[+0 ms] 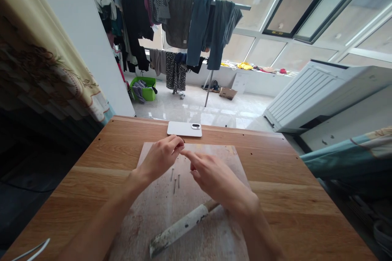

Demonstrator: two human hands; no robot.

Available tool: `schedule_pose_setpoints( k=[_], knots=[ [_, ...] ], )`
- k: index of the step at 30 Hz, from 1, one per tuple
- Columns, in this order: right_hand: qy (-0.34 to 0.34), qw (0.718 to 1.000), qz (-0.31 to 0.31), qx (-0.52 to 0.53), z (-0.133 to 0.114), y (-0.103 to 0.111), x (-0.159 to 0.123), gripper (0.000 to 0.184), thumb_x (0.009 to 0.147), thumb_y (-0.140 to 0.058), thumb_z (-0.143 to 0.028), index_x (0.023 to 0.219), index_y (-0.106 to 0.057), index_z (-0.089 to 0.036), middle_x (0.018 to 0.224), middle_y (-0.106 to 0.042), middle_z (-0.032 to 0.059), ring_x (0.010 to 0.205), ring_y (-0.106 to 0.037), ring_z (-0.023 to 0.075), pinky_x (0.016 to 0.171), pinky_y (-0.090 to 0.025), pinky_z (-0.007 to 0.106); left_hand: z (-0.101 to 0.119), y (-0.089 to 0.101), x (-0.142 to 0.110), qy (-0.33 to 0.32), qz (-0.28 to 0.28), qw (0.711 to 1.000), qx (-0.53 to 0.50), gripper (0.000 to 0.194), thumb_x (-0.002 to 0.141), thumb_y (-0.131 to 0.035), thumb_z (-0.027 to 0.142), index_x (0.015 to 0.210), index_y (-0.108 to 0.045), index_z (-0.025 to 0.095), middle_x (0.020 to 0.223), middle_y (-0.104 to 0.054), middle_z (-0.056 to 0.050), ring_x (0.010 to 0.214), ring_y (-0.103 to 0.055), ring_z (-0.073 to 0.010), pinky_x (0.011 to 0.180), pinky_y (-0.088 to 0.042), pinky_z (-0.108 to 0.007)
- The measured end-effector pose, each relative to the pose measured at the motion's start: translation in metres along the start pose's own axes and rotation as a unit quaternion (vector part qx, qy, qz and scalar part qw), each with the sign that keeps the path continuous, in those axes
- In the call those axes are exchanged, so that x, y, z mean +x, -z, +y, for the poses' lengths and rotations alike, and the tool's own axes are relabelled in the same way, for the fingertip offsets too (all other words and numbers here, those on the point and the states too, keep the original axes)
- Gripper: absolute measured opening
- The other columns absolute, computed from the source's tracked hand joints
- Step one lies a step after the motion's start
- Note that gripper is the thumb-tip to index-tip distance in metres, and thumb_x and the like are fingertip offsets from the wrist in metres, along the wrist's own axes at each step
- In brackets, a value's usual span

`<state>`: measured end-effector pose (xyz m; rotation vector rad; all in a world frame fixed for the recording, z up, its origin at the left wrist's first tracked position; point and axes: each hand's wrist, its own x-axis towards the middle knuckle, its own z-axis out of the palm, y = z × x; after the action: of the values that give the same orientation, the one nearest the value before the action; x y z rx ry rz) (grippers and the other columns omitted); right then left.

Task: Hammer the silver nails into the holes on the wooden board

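My left hand (161, 157) hovers over a pale cutting board (153, 212) on the wooden table (290, 195), fingers curled with the tips pinched together; what they hold is too small to make out. My right hand (214, 177) is beside it, index finger stretched out toward the left fingertips, the other fingers bent. Below the two hands, several thin dark sticks (175, 179) lie on the board. A dirty knife (180, 226) lies on the board nearer me, its handle under my right wrist.
A white phone (184, 129) lies face down at the table's far edge. A white cable (30, 249) shows at the near left corner. Beyond the table are a clothes rack (183, 24), a green basket (143, 88) and a white appliance (321, 89).
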<state>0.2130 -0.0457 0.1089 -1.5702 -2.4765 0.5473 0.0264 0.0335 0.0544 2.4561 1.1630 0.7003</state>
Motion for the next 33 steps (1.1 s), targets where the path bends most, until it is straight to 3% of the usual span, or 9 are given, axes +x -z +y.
schedule_pose_setpoints(
  k=[8, 11, 14, 20, 27, 33],
  knots=[
    [0.018, 0.999, -0.037, -0.029, -0.007, -0.027, 0.012, 0.040, 0.086, -0.048, 0.002, 0.117, -0.060, -0.019, 0.095, -0.075, 0.0069, 0.081, -0.070, 0.0225, 0.065, -0.042, 0.032, -0.006, 0.027, -0.003, 0.002, -0.038, 0.999, 0.010, 0.010, 0.098, -0.058, 0.020, 0.092, -0.065, 0.022, 0.095, -0.071, -0.002, 0.087, -0.067, -0.0187, 0.077, -0.046, -0.029],
    [0.019, 0.998, -0.057, -0.008, -0.002, -0.025, 0.008, 0.043, 0.084, -0.062, -0.003, 0.123, -0.059, -0.020, 0.100, -0.077, 0.0048, 0.086, -0.072, 0.0231, 0.068, -0.046, 0.031, -0.002, 0.032, -0.004, -0.007, -0.058, 0.998, 0.004, 0.010, 0.097, -0.059, 0.019, 0.090, -0.066, 0.022, 0.094, -0.071, -0.001, 0.086, -0.067, -0.0181, 0.077, -0.046, -0.029],
    [-0.003, 0.998, -0.055, 0.017, 0.008, -0.015, 0.002, 0.060, 0.084, -0.073, -0.010, 0.139, -0.053, -0.023, 0.111, -0.077, 0.0053, 0.095, -0.072, 0.0230, 0.079, -0.051, 0.032, 0.003, 0.038, -0.006, -0.016, -0.090, 0.996, -0.019, 0.013, 0.097, -0.059, 0.018, 0.087, -0.065, 0.022, 0.092, -0.070, 0.001, 0.083, -0.065, -0.0164, 0.075, -0.045, -0.027],
    [-0.107, 0.994, 0.010, 0.023, 0.038, 0.005, -0.006, 0.053, 0.097, -0.061, -0.020, 0.149, -0.050, -0.020, 0.111, -0.077, 0.0092, 0.104, -0.069, 0.0263, 0.097, -0.047, 0.042, 0.012, 0.047, -0.009, -0.041, -0.180, 0.981, -0.052, 0.018, 0.094, -0.057, 0.012, 0.082, -0.066, 0.021, 0.086, -0.069, 0.001, 0.078, -0.064, -0.0148, 0.069, -0.042, -0.026],
    [-0.187, 0.982, 0.019, 0.007, 0.070, 0.005, -0.010, 0.056, 0.096, -0.061, -0.023, 0.150, -0.050, -0.018, 0.108, -0.077, 0.0092, 0.097, -0.070, 0.0262, 0.088, -0.048, 0.037, 0.017, 0.044, -0.012, -0.023, -0.258, 0.965, -0.041, 0.019, 0.086, -0.057, 0.006, 0.075, -0.064, 0.021, 0.083, -0.068, 0.001, 0.074, -0.062, -0.0154, 0.065, -0.039, -0.027],
    [-0.203, 0.979, 0.008, -0.008, 0.071, 0.003, -0.003, 0.056, 0.094, -0.062, -0.018, 0.149, -0.051, -0.016, 0.103, -0.080, 0.0076, 0.096, -0.071, 0.0258, 0.084, -0.046, 0.033, 0.017, 0.038, -0.013, -0.022, -0.303, 0.951, -0.051, 0.017, 0.081, -0.062, 0.007, 0.072, -0.063, 0.021, 0.083, -0.067, 0.003, 0.072, -0.061, -0.0148, 0.064, -0.038, -0.027]
  ],
)
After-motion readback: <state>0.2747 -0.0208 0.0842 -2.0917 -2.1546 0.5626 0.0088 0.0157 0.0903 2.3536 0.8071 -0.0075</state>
